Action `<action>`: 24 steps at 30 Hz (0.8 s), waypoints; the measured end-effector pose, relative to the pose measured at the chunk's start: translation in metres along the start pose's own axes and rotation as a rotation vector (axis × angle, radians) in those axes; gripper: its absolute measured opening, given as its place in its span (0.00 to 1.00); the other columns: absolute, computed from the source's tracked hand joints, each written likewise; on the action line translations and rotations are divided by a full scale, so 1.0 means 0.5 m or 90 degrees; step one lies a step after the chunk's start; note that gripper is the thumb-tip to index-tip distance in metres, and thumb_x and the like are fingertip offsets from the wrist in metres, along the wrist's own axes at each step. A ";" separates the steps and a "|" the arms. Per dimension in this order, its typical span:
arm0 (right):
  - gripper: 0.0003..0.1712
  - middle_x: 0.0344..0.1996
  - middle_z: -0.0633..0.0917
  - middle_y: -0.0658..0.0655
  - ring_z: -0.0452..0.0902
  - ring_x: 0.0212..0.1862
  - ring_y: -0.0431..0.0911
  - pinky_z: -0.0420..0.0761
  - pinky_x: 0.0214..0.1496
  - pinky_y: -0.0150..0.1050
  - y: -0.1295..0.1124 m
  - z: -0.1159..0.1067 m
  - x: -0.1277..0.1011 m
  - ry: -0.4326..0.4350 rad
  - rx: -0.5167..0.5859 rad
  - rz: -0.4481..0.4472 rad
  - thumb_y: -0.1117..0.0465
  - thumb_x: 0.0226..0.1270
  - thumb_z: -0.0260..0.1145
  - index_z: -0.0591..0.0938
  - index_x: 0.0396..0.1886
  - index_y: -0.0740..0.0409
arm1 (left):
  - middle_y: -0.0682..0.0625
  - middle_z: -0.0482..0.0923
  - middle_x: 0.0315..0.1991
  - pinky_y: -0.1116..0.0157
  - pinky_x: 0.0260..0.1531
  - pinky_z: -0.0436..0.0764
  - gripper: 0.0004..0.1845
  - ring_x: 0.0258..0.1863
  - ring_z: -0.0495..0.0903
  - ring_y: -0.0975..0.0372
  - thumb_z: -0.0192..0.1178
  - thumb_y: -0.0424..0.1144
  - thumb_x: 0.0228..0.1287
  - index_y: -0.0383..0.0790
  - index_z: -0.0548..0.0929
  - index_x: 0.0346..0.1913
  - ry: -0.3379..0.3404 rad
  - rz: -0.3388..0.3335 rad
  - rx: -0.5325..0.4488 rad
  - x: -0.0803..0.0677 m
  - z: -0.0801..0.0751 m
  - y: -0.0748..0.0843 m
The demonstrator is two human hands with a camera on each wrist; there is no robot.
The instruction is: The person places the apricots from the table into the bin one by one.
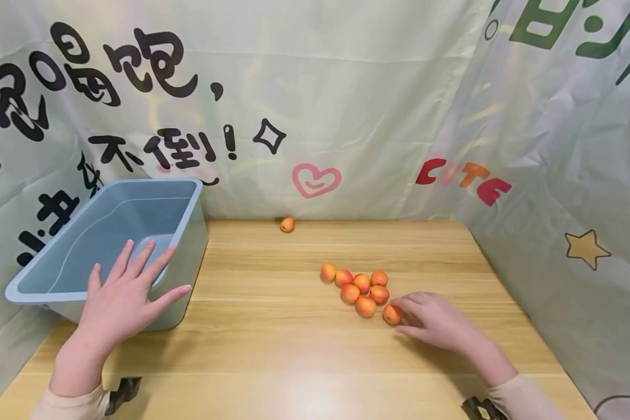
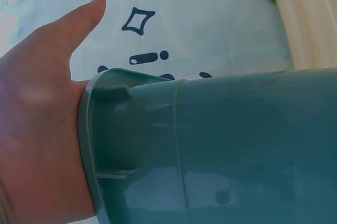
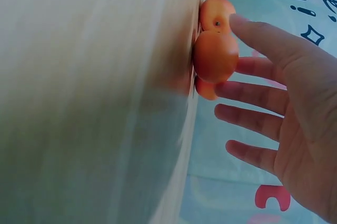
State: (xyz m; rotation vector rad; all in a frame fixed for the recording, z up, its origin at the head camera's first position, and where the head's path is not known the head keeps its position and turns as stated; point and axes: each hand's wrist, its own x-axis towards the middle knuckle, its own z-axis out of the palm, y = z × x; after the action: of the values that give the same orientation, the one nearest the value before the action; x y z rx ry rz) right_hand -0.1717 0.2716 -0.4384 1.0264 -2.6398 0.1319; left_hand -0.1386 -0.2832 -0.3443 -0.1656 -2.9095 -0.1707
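Several orange apricots with a red blush lie in a loose cluster on the wooden table. My right hand is at the nearest apricot, with thumb and fingers spread at its side. Its fingers are mostly straight in the right wrist view, where apricots overlap one another. My left hand, fingers fanned out, is over the near rim of a pale blue plastic bin. From the left wrist view, the palm is right at the bin's rim.
A single apricot lies at the table's back edge, by the printed cloth backdrop. The cloth also rises along both sides of the table. A dark cable shows at the lower right.
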 end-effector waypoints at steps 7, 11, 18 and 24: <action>0.28 0.43 0.88 0.50 0.84 0.47 0.48 0.81 0.52 0.51 -0.008 -0.002 0.004 -0.048 -0.001 0.020 0.44 0.53 0.74 0.83 0.52 0.50 | 0.43 0.51 0.78 0.25 0.60 0.40 0.48 0.79 0.30 0.48 0.52 0.74 0.57 0.60 0.52 0.77 0.010 0.018 0.010 0.002 0.003 -0.006; 0.27 0.43 0.88 0.51 0.84 0.46 0.48 0.81 0.51 0.52 -0.011 -0.003 0.010 -0.049 0.001 0.012 0.46 0.51 0.75 0.84 0.51 0.50 | 0.43 0.52 0.78 0.25 0.60 0.41 0.48 0.79 0.31 0.48 0.53 0.73 0.57 0.60 0.52 0.77 0.014 0.026 0.012 0.002 0.002 -0.006; 0.23 0.40 0.88 0.49 0.84 0.43 0.46 0.82 0.47 0.50 -0.017 0.000 0.018 -0.044 0.000 -0.009 0.49 0.50 0.77 0.85 0.46 0.49 | 0.43 0.53 0.77 0.25 0.60 0.43 0.48 0.79 0.32 0.48 0.53 0.74 0.58 0.59 0.53 0.77 0.010 0.027 0.013 0.001 0.001 -0.003; 0.24 0.40 0.88 0.50 0.84 0.43 0.47 0.82 0.47 0.52 -0.021 0.000 0.025 -0.049 0.000 -0.011 0.49 0.48 0.77 0.84 0.46 0.50 | 0.43 0.52 0.78 0.25 0.60 0.43 0.48 0.79 0.32 0.47 0.52 0.73 0.58 0.59 0.52 0.77 0.009 0.024 0.014 -0.001 0.000 -0.003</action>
State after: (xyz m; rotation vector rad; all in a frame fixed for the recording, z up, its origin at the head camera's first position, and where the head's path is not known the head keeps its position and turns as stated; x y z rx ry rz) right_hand -0.1735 0.2557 -0.4348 1.0744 -2.6984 0.0896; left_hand -0.1386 -0.2848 -0.3448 -0.2152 -2.8904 -0.1324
